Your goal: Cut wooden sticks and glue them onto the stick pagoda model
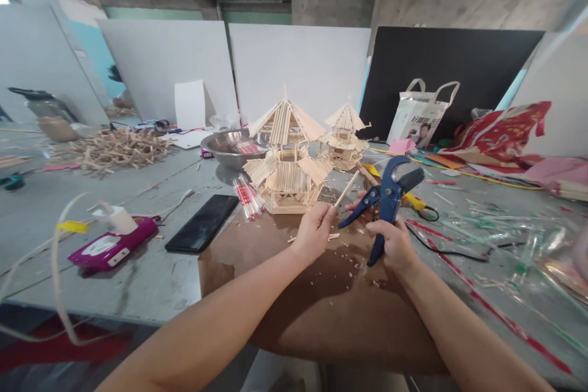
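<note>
My left hand [313, 234] pinches a thin wooden stick [348, 188], which points up and to the right. Wrapped around a handle of the blue pipe cutter [389, 196] is my right hand [399, 246]; the tool's jaws face upward and its handles are spread. A gap separates the stick from the cutter's blade. Just beyond my hands stands a tiered pavilion model [290, 179] made of wooden sticks, with a smaller stick pavilion [343, 141] behind it to the right. Below them lies a brown board [294, 312] scattered with wood chips and short stick pieces.
To the left are a black phone [202, 224], a purple power strip [114, 247] with a white cord, and a heap of sticks [117, 150]. A metal bowl [225, 150] sits behind the large pavilion. Plastic wrappers [519, 251] and a paper bag [416, 116] occupy the right side.
</note>
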Demonstrator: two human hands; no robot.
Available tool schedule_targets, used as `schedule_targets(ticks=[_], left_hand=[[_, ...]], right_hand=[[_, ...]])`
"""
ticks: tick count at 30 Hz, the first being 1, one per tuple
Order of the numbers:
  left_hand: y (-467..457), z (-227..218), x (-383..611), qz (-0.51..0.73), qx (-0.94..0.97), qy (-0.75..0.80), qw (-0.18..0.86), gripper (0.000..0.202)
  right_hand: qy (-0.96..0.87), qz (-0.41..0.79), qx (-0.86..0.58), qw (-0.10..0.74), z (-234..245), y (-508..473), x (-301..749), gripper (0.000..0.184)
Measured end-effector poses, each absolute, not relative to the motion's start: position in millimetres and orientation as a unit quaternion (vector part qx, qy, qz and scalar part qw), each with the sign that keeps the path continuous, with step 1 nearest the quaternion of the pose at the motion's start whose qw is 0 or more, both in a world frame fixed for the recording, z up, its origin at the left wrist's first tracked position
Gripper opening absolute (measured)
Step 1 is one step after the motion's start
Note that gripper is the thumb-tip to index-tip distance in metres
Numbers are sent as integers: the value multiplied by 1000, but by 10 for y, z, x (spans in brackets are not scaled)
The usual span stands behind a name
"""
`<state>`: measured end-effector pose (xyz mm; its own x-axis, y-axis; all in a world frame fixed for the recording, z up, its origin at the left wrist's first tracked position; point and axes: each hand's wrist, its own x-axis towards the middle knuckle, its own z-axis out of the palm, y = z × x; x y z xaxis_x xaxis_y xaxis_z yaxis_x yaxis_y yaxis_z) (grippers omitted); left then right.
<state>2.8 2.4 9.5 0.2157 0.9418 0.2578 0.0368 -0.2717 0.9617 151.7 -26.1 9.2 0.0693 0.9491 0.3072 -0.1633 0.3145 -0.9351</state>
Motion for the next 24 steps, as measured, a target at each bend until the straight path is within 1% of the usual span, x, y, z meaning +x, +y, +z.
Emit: schedule_targets(ticks=[2,4,6,8,11,16,20,24], left_hand=[[40,122,-14,501,671,380,393,33],[60,138,-66,501,697,375,351,36],[79,148,-110,505,701,374,337,35],[91,157,-138,511,706,371,319,34],[93,177,-156,509,722,371,286,33],[84,190,-148,483,755,377,236,32],[87,173,-124,452,781,376,213,34],[88,154,-108,440,793,364,211,34]], right_hand=[[-516,369,-441,635,85,-208,1605,25],[-527,275,-520,613,67,-154,1691,28],[-565,178,-578,561,43,-117,1753,34],[-621,89,-604,491,26,-104,1777,42],[-680,3,-610,406,12,-113,1760,49],[-707,-18,-626,329,-34,-129,1713,51],[-722,-19,-612,321,-54,-161,1666,52],[-739,-5,-595,317,-26,-201,1606,51]])
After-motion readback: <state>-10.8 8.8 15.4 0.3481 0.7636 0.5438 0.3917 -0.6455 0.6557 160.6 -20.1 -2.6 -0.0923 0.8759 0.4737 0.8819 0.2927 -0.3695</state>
